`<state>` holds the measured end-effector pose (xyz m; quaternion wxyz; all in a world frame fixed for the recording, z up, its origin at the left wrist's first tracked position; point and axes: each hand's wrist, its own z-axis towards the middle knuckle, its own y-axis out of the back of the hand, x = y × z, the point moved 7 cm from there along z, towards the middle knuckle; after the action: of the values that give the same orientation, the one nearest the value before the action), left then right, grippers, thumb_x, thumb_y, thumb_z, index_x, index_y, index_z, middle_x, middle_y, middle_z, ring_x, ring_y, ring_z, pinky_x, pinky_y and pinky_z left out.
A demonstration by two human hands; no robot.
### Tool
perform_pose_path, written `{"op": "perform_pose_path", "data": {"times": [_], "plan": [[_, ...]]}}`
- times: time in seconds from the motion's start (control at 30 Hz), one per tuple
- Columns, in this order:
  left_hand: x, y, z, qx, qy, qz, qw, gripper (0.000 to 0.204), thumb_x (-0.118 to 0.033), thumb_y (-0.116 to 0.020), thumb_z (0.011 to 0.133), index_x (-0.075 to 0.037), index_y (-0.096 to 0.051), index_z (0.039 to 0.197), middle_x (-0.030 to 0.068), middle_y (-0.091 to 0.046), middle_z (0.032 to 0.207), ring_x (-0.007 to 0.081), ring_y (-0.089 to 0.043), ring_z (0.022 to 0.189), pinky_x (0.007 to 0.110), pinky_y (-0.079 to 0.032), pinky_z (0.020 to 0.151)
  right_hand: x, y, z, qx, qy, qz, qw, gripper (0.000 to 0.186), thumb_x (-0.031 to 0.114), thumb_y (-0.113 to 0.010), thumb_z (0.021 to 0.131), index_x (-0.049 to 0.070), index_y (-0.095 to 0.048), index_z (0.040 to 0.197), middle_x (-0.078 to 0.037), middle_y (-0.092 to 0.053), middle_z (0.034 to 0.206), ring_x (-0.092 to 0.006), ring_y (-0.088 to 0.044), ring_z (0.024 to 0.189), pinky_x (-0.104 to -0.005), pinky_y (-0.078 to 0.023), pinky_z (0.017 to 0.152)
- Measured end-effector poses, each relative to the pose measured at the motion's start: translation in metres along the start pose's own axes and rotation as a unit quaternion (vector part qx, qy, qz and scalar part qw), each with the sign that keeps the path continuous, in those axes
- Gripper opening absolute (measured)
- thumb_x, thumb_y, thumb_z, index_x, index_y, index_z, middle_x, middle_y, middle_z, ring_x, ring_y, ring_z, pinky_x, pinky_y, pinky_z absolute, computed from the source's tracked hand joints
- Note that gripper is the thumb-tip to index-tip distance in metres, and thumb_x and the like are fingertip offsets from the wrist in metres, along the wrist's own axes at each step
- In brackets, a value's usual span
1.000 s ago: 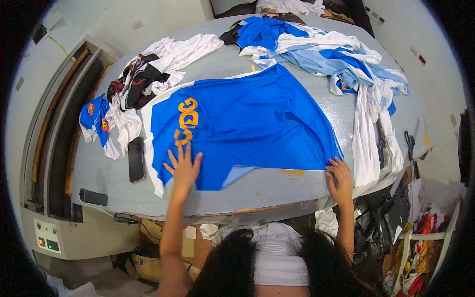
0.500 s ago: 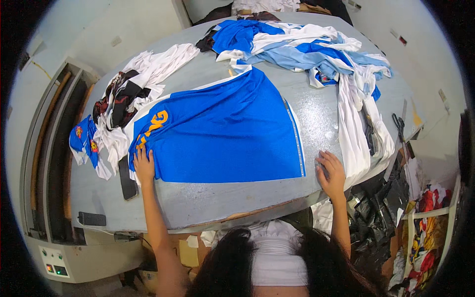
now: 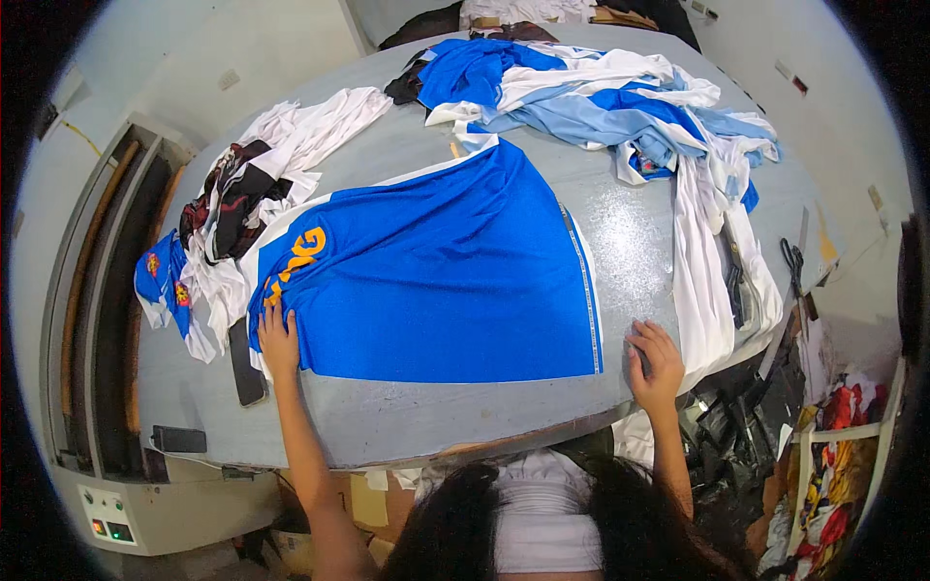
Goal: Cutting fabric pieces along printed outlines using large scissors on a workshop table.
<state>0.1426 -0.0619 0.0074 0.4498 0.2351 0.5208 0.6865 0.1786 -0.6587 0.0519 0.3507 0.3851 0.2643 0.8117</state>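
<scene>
A blue fabric panel (image 3: 446, 290) with orange lettering and white edging lies spread on the grey table (image 3: 387, 421), its left part creased in folds. My left hand (image 3: 279, 341) rests open on the panel's near left corner, fingertips on the cloth by the lettering. Off the panel's right side, my right hand (image 3: 657, 366) lies open on the bare tabletop, fingers slightly bent and holding nothing. Beside my left hand, a flat black rectangular object (image 3: 248, 373) is partly covered by white cloth.
White and dark garments (image 3: 237, 194) lie heaped at left; blue, light blue and white cloth (image 3: 591, 107) piles up at the far right. White cloth (image 3: 699, 281) hangs over the right edge near black-handled scissors (image 3: 792, 259). A roller machine (image 3: 111, 300) stands left, a fabric-filled rack (image 3: 843, 436) right.
The whole view has shifted a little, so the table, panel and hands appear slightly lower. Both hands keep nearly the same places and remain open.
</scene>
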Motion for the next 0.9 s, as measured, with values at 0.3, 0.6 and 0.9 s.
{"op": "perform_pose_path", "data": {"times": [0.3, 0.6, 0.9], "plan": [[0.001, 0.000, -0.001, -0.004, -0.014, 0.008, 1.000, 0.049, -0.036, -0.040, 0.093, -0.006, -0.042, 0.131, 0.0155, -0.036, 0.138, 0.0364, -0.035, 0.125, 0.041, -0.023, 0.107, 0.000, 0.000, -0.001, 0.002, -0.018, 0.011, 1.000, 0.015, 0.006, -0.056, 0.073, 0.003, -0.064, 0.085, -0.012, -0.063, 0.103, -0.0323, -0.056, 0.104, -0.0404, -0.042, 0.091], [0.010, -0.007, 0.003, -0.017, -0.024, -0.012, 0.999, 0.047, -0.036, -0.043, 0.092, -0.010, -0.043, 0.131, 0.0117, -0.035, 0.140, 0.0384, -0.034, 0.124, 0.043, -0.026, 0.104, -0.003, 0.000, -0.001, 0.007, -0.028, 0.016, 0.999, 0.014, 0.007, -0.056, 0.074, 0.003, -0.063, 0.086, -0.013, -0.063, 0.104, -0.0327, -0.055, 0.105, -0.0413, -0.041, 0.092], [0.008, 0.004, -0.001, 0.001, -0.024, 0.020, 1.000, 0.043, -0.026, -0.047, 0.089, -0.010, -0.045, 0.129, 0.0128, -0.038, 0.137, 0.0357, -0.031, 0.127, 0.048, -0.023, 0.104, 0.056, -0.023, -0.010, 0.137, 0.022, 0.073, 0.988, 0.034, 0.015, -0.060, 0.078, 0.006, -0.056, 0.111, -0.012, -0.053, 0.121, -0.0317, -0.041, 0.121, -0.0470, -0.027, 0.104]]}}
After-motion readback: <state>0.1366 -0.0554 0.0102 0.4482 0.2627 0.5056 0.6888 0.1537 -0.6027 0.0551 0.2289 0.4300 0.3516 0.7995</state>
